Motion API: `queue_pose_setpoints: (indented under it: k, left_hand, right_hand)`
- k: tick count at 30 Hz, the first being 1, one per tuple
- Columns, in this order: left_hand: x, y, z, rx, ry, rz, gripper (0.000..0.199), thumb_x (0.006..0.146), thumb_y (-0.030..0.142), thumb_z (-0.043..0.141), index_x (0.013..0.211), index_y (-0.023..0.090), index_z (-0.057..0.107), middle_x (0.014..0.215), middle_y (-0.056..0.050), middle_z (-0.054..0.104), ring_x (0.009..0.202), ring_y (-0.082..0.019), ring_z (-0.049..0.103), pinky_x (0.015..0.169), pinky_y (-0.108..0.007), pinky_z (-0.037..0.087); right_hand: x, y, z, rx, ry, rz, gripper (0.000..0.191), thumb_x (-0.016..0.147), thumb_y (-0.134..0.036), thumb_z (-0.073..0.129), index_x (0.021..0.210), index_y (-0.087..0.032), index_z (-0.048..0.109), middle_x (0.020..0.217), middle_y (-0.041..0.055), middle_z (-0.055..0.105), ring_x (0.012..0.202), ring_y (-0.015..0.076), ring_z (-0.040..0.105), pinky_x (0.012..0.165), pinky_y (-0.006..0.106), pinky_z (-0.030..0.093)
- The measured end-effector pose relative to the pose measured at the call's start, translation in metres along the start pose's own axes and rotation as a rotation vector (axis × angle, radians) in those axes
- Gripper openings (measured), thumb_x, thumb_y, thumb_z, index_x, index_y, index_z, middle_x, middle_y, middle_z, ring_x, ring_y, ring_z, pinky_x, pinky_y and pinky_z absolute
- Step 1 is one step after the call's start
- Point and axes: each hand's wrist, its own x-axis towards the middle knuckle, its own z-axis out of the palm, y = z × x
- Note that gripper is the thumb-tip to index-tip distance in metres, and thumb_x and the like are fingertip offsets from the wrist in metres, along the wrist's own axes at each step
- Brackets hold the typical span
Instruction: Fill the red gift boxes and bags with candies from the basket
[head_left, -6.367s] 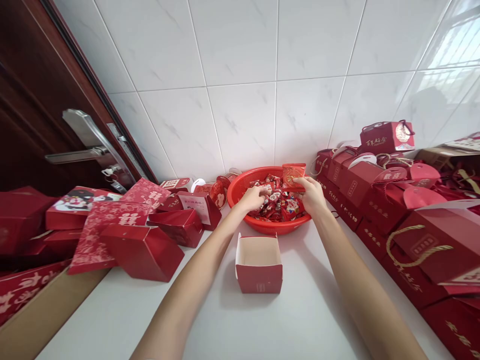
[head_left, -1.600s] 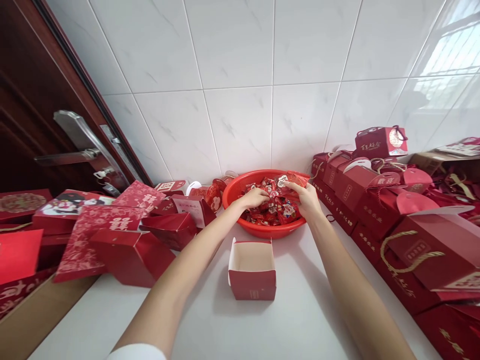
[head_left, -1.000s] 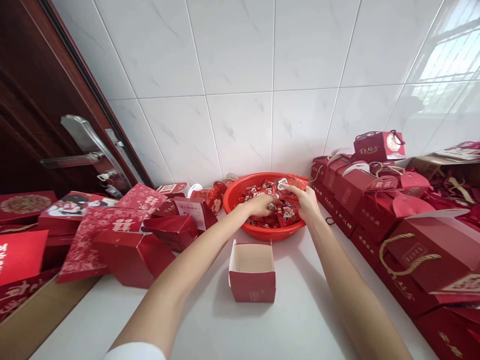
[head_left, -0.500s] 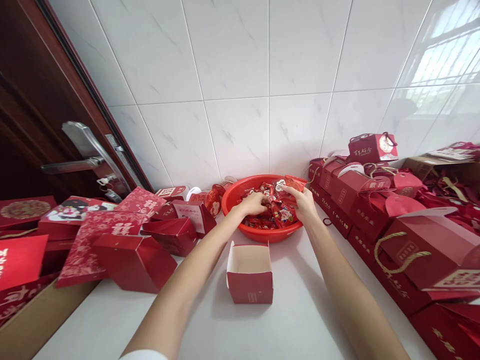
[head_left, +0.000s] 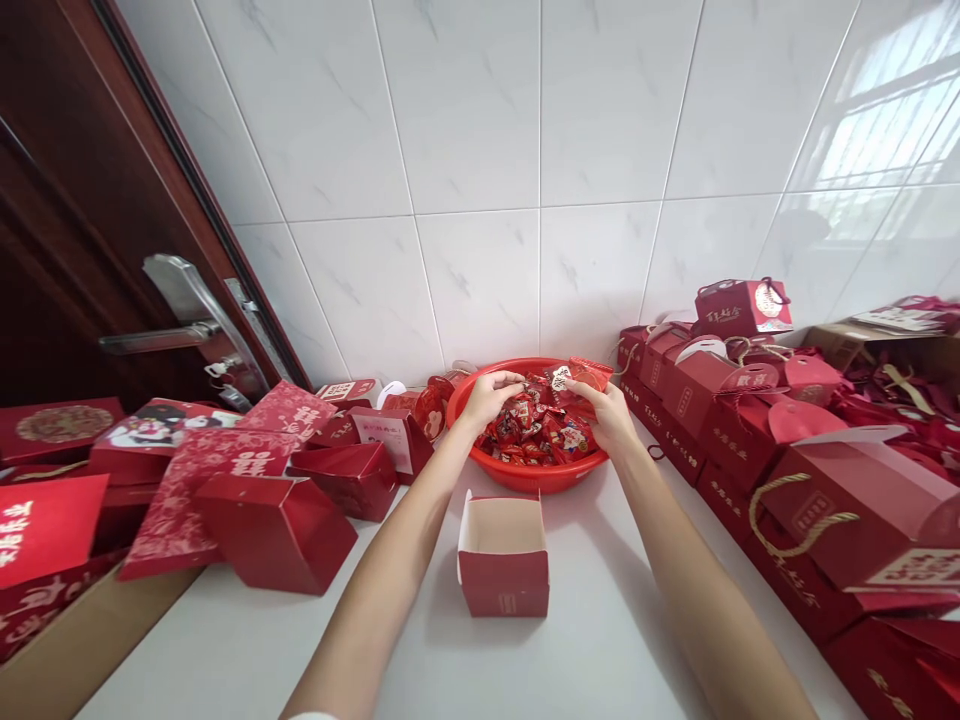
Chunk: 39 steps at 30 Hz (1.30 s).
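At least one packet (head_left: 591, 373) is gripped by the right hand (head_left: 607, 415); the left hand (head_left: 487, 398) curls over sweets (head_left: 525, 432) in the basket (head_left: 536, 479), hold unclear. The open box (head_left: 504, 583) on the surface (head_left: 577, 660) looks unfilled; closed boxes (head_left: 697, 393) seem done.

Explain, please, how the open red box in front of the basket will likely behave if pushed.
The box likely feels light: thin card walls, no contents visible. It would probably slide rather than tip, sitting flat on a smooth-looking white table. Its open rim might flex if squeezed, having no lid across it.
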Motion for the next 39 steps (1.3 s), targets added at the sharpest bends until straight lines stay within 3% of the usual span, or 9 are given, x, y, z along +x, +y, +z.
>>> queue_pose_setpoints:
  k: [5,9,14,18,25,30,34,37,39]
  left_hand:
    - [-0.029,0.021,-0.007,-0.111,0.149,0.094,0.021,0.065,0.032,0.075,0.080,0.018,0.072,0.082,-0.002,0.072,0.077,-0.017,0.064,0.069,-0.028,0.053]
    - [-0.060,0.043,-0.017,-0.143,0.169,0.115,0.028,0.066,0.036,0.077,0.085,0.017,0.072,0.085,-0.003,0.070,0.075,-0.016,0.063,0.061,-0.026,0.054]
    - [-0.098,0.064,-0.026,-0.095,0.148,0.172,0.028,0.071,0.038,0.076,0.088,0.016,0.070,0.088,-0.003,0.068,0.078,-0.015,0.063,0.066,-0.025,0.056]
    - [-0.123,0.076,-0.035,0.028,-0.003,0.168,0.028,0.078,0.039,0.073,0.096,0.018,0.069,0.096,-0.004,0.068,0.080,-0.015,0.065,0.071,-0.026,0.056]
    - [-0.149,0.089,-0.053,0.446,-0.371,0.050,0.054,0.084,0.041,0.068,0.135,0.026,0.056,0.120,-0.007,0.067,0.085,-0.018,0.068,0.077,-0.030,0.054]
    - [-0.152,0.095,-0.058,0.727,-0.471,0.150,0.025,0.090,0.039,0.060,0.106,0.024,0.072,0.115,-0.005,0.064,0.104,-0.022,0.062,0.091,-0.032,0.048]
    - [-0.152,0.096,-0.061,0.823,-0.606,0.089,0.028,0.093,0.043,0.056,0.087,0.024,0.077,0.111,-0.005,0.062,0.104,-0.023,0.061,0.089,-0.032,0.046]
    - [-0.153,0.094,-0.063,0.823,-0.656,0.034,0.031,0.087,0.048,0.063,0.107,0.028,0.075,0.116,-0.004,0.064,0.109,-0.026,0.060,0.091,-0.031,0.045]
    - [-0.153,0.093,-0.065,0.814,-0.670,-0.004,0.051,0.081,0.053,0.069,0.127,0.032,0.067,0.125,-0.003,0.063,0.116,-0.028,0.058,0.094,-0.031,0.044]
  right_hand:
    - [-0.009,-0.013,0.007,-0.052,-0.263,0.048,0.037,0.052,-0.033,0.091,0.074,-0.015,0.068,0.069,0.0013,0.070,0.061,0.0145,0.066,0.057,0.024,0.054]
    - [-0.024,-0.031,0.020,-0.085,-0.321,0.017,0.038,0.051,-0.034,0.092,0.073,-0.015,0.068,0.068,0.0005,0.069,0.060,0.0137,0.065,0.059,0.025,0.056]
    - [-0.046,-0.051,0.029,-0.203,-0.384,-0.117,0.039,0.057,-0.035,0.090,0.086,-0.015,0.072,0.083,0.0040,0.073,0.072,0.0180,0.069,0.070,0.032,0.059]
    - [-0.064,-0.063,0.032,-0.351,-0.374,-0.276,0.039,0.060,-0.036,0.090,0.089,-0.016,0.074,0.084,0.0043,0.074,0.079,0.0221,0.071,0.072,0.034,0.059]
    - [-0.087,-0.083,0.035,-0.525,-0.491,-0.286,0.037,0.061,-0.034,0.090,0.091,-0.018,0.076,0.089,0.0055,0.076,0.086,0.0271,0.072,0.073,0.037,0.060]
    - [-0.094,-0.088,0.035,-0.582,-0.535,-0.283,0.035,0.063,-0.032,0.090,0.093,-0.019,0.077,0.091,0.0059,0.076,0.087,0.0273,0.072,0.075,0.036,0.059]
    - [-0.098,-0.089,0.037,-0.614,-0.610,-0.272,0.034,0.066,-0.032,0.087,0.096,-0.019,0.077,0.093,0.0051,0.076,0.087,0.0257,0.071,0.073,0.033,0.059]
    - [-0.099,-0.087,0.040,-0.623,-0.667,-0.234,0.036,0.066,-0.034,0.086,0.097,-0.019,0.077,0.090,0.0040,0.076,0.086,0.0254,0.071,0.072,0.033,0.058]
    - [-0.100,-0.085,0.042,-0.639,-0.697,-0.217,0.037,0.065,-0.035,0.086,0.097,-0.019,0.077,0.088,0.0036,0.075,0.087,0.0258,0.071,0.072,0.033,0.059]
